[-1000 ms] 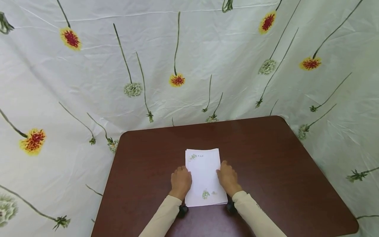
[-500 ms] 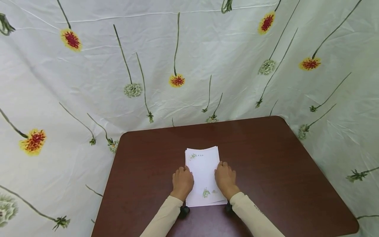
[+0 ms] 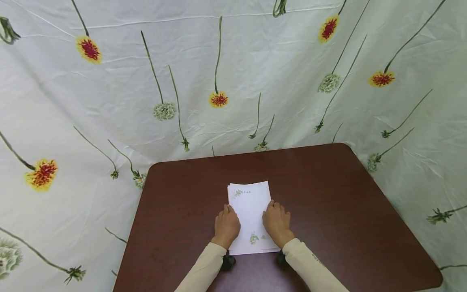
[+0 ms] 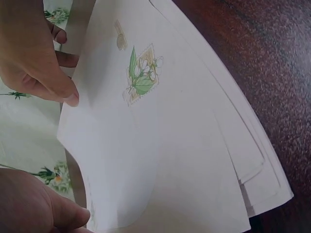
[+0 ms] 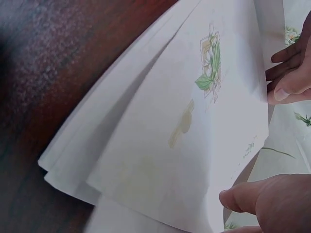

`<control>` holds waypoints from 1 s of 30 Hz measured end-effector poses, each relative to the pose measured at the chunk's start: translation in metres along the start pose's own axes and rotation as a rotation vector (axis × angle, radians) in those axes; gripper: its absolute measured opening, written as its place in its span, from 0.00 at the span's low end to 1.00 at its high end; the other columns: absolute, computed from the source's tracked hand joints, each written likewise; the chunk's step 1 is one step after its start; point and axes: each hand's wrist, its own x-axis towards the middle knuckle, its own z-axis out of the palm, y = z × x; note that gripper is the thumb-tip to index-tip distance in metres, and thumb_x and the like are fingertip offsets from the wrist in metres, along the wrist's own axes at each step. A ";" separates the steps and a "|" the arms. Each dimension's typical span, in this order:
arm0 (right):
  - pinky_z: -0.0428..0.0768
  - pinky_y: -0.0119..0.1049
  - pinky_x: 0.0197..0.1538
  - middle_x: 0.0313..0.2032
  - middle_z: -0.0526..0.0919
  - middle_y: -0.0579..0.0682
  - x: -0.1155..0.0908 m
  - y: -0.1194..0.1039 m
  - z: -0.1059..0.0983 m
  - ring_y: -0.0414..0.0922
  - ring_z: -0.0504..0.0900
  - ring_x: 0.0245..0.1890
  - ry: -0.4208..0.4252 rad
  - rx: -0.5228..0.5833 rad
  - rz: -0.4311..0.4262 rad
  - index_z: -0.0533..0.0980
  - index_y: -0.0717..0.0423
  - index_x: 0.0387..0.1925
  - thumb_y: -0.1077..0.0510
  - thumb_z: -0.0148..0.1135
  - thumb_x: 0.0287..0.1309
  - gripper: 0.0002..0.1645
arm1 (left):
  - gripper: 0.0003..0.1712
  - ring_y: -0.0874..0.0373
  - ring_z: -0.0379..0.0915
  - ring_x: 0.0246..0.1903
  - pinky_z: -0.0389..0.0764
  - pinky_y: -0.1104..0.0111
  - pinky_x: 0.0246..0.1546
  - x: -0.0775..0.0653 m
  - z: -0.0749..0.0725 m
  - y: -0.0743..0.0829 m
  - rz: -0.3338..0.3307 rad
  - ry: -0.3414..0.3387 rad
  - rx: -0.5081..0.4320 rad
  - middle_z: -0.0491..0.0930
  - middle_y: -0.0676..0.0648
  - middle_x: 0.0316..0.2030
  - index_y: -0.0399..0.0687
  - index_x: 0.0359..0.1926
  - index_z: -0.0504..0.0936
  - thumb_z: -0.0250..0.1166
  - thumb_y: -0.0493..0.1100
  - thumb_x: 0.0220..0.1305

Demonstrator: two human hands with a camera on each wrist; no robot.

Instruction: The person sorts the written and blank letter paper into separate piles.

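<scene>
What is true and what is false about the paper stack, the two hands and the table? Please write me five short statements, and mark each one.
1. The left hand grips the left side of the paper stack. True.
2. The right hand is away from the paper stack. False: it grips the right side.
3. A green leaf drawing shows on the paper stack. True.
4. All edges of the paper stack line up exactly. False: some are offset.
5. The table is dark brown. True.

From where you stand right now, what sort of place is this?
Possibly a screened-off indoor workspace: a dark brown table, a flower-printed cloth hanging behind it, and a stack of paper.
</scene>
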 end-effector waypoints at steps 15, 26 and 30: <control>0.79 0.57 0.36 0.34 0.82 0.60 0.003 0.002 -0.006 0.60 0.84 0.36 0.139 0.036 -0.060 0.82 0.65 0.38 0.58 0.75 0.60 0.13 | 0.19 0.32 0.77 0.50 0.76 0.43 0.50 0.000 0.003 -0.003 0.053 0.171 -0.020 0.81 0.30 0.50 0.27 0.59 0.80 0.64 0.34 0.70; 0.79 0.57 0.38 0.34 0.86 0.59 0.013 -0.005 -0.018 0.60 0.87 0.39 0.096 0.186 -0.011 0.80 0.61 0.38 0.60 0.70 0.65 0.07 | 0.07 0.40 0.86 0.36 0.79 0.49 0.43 0.010 -0.009 -0.012 -0.007 0.235 -0.161 0.88 0.40 0.33 0.38 0.42 0.84 0.70 0.37 0.66; 0.80 0.57 0.40 0.32 0.87 0.56 0.016 -0.007 -0.027 0.58 0.88 0.37 0.043 0.266 0.010 0.80 0.60 0.37 0.59 0.67 0.69 0.08 | 0.07 0.44 0.86 0.35 0.82 0.50 0.41 0.012 -0.024 -0.019 -0.084 0.170 -0.268 0.89 0.43 0.34 0.39 0.44 0.85 0.68 0.39 0.70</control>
